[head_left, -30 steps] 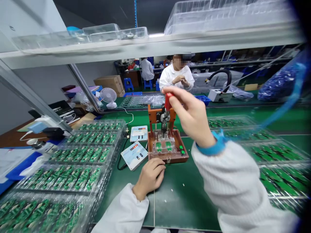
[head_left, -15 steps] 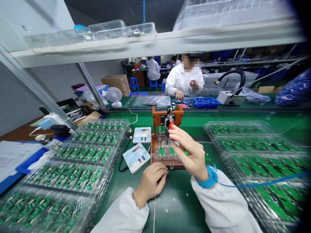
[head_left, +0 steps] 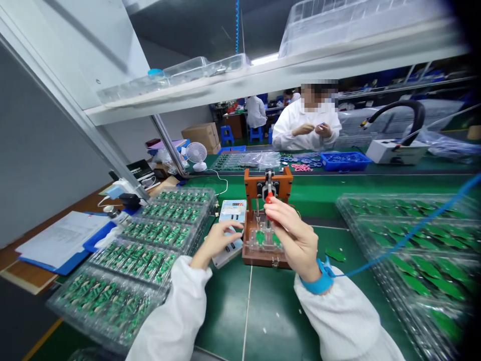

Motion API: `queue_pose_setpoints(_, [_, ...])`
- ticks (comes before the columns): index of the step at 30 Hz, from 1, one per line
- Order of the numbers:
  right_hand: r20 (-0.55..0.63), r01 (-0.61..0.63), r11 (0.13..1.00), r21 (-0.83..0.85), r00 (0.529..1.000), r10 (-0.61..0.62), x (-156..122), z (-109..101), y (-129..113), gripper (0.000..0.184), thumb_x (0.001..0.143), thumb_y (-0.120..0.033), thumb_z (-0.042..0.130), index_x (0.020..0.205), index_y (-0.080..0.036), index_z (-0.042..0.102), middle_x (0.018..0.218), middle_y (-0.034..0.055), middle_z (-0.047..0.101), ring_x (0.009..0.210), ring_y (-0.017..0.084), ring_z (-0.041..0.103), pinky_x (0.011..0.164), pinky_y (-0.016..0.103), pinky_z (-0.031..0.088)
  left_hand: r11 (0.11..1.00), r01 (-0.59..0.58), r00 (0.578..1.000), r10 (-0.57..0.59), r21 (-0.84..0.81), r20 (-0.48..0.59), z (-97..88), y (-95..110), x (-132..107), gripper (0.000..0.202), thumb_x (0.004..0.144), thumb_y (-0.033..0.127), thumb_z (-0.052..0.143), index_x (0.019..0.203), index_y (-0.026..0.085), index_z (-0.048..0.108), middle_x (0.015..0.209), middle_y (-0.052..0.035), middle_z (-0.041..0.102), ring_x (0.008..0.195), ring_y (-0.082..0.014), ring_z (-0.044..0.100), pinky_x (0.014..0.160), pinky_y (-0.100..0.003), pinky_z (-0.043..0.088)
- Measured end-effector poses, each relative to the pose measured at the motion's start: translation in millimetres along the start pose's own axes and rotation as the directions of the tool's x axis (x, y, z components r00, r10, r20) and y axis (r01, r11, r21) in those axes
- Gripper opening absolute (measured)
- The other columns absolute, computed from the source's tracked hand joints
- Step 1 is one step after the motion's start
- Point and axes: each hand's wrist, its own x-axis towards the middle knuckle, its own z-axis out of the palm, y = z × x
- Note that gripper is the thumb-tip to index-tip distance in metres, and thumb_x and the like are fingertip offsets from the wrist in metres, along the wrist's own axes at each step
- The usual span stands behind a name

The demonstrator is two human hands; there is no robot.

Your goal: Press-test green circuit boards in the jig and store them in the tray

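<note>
- At the far left a blue clipboard (head_left: 60,250) with white papers lies on the brown desk edge.
- Next to it, clear trays of green circuit boards (head_left: 150,235) stand in rows on the green table (head_left: 270,311).
- The left hand (head_left: 218,240) rests on a small white meter box (head_left: 227,250), just left of the fixture; its fingers are loosely spread and hold nothing, the fingertips touch the top of the box.
- A second white meter box (head_left: 233,209) with a red display lies just behind it.
- In the middle stands the brown test fixture (head_left: 263,240) with an orange upright frame; green boards lie under its clear plate.
- The right hand (head_left: 295,238) is closed around the red lever handle (head_left: 269,199) of the fixture, the fingers pinch it. A blue wrist strap (head_left: 319,281) with a blue cord is on this wrist.
- At the right, more clear trays with green boards (head_left: 409,235) cover the table.
- Behind, a person in a white coat (head_left: 306,125) sits at another bench, beside a blue bin (head_left: 343,160).
</note>
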Motion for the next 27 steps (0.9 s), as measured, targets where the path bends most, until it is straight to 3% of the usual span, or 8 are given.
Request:
queue_pose_setpoints(2, [0.001,-0.002,1.000,0.004,1.000,0.002,0.2,0.1,-0.2,0.045,0.097,-0.006,0.053,0.130,-0.033,0.064,0.128,0.0011,0.067,0.129,0.027,0.056,0.109,0.053,0.050,0.930,0.083,0.985,-0.132,0.359,0.114,-20.5,-17.1,19.4,0.053,0.074,0.035,0.081,0.124,0.022,0.067,0.148,-0.0157,0.050,0.138,-0.0386,0.043,0.112,-0.055,0.039])
queue_pose_setpoints(3, [0.003,-0.004,1.000,0.007,1.000,0.004,0.3,-0.1,-0.3,0.045,0.097,-0.006,0.052,0.131,-0.034,0.064,0.128,0.0011,0.067,0.130,0.027,0.056,0.110,0.053,0.049,0.866,0.121,0.954,-0.236,0.485,0.185,-27.3,-23.8,27.6,0.072,0.068,0.038,0.086,0.134,0.024,0.061,0.158,-0.0154,0.035,0.145,-0.0429,0.029,0.115,-0.059,0.031])
queue_pose_setpoints(5, [0.014,-0.002,1.000,0.011,1.000,0.002,0.8,-0.8,-0.4,0.045,0.097,-0.006,0.052,0.131,-0.034,0.064,0.128,0.0012,0.067,0.131,0.026,0.055,0.110,0.052,0.049,0.762,0.145,0.863,-0.409,0.632,0.296,-33.9,-32.3,39.6,0.102,0.059,0.048,0.089,0.149,0.026,0.046,0.165,-0.0135,0.011,0.149,-0.0473,0.007,0.118,-0.062,0.022])
queue_pose_setpoints(7, [0.017,0.002,1.000,0.017,1.000,-0.002,1.5,-1.5,-0.8,0.045,0.097,-0.006,0.052,0.131,-0.034,0.064,0.128,0.0011,0.067,0.131,0.026,0.055,0.110,0.051,0.049,0.727,0.125,0.799,-0.477,0.675,0.367,-33.6,-34.6,45.9,0.115,0.057,0.055,0.087,0.155,0.026,0.034,0.166,-0.0121,0.000,0.149,-0.0474,-0.002,0.118,-0.062,0.018])
queue_pose_setpoints(12, [0.011,0.003,0.999,0.036,1.000,-0.004,2.9,-1.1,-2.2,0.045,0.097,-0.005,0.051,0.130,-0.033,0.065,0.128,0.0010,0.067,0.130,0.025,0.055,0.112,0.050,0.047,0.694,0.103,0.739,-0.533,0.713,0.412,-26.2,-26.2,50.2,0.122,0.057,0.059,0.086,0.158,0.024,0.026,0.166,-0.0117,-0.004,0.150,-0.0446,-0.007,0.121,-0.059,0.012])
queue_pose_setpoints(17, [-0.001,0.004,0.999,0.044,1.000,-0.004,2.4,0.6,-1.7,0.046,0.097,-0.004,0.052,0.130,-0.034,0.065,0.128,0.0006,0.067,0.130,0.025,0.055,0.112,0.050,0.047,0.662,0.083,0.718,-0.558,0.745,0.416,-23.6,-17.7,53.7,0.121,0.057,0.056,0.086,0.158,0.025,0.026,0.166,-0.0124,-0.001,0.150,-0.0454,-0.005,0.120,-0.059,0.014])
queue_pose_setpoints(23, [-0.003,0.012,0.998,0.056,1.000,-0.012,2.2,1.2,-2.3,0.047,0.096,-0.002,0.052,0.130,-0.033,0.064,0.128,0.0010,0.067,0.130,0.024,0.055,0.112,0.047,0.047,0.650,0.090,0.724,-0.563,0.755,0.398,-34.1,-19.4,55.0,0.128,0.055,0.059,0.086,0.159,0.021,0.022,0.166,-0.0146,-0.002,0.151,-0.0439,-0.003,0.121,-0.056,0.015])
queue_pose_setpoints(27, [-0.005,0.024,0.998,0.054,1.000,-0.024,2.6,0.9,-1.9,0.049,0.096,-0.002,0.052,0.131,-0.034,0.064,0.128,0.0004,0.067,0.130,0.023,0.055,0.111,0.046,0.048,0.613,0.089,0.670,-0.620,0.785,0.408,-40.6,-25.9,54.2,0.134,0.053,0.063,0.085,0.160,0.023,0.015,0.166,-0.0127,-0.006,0.150,-0.0435,-0.005,0.121,-0.057,0.013])
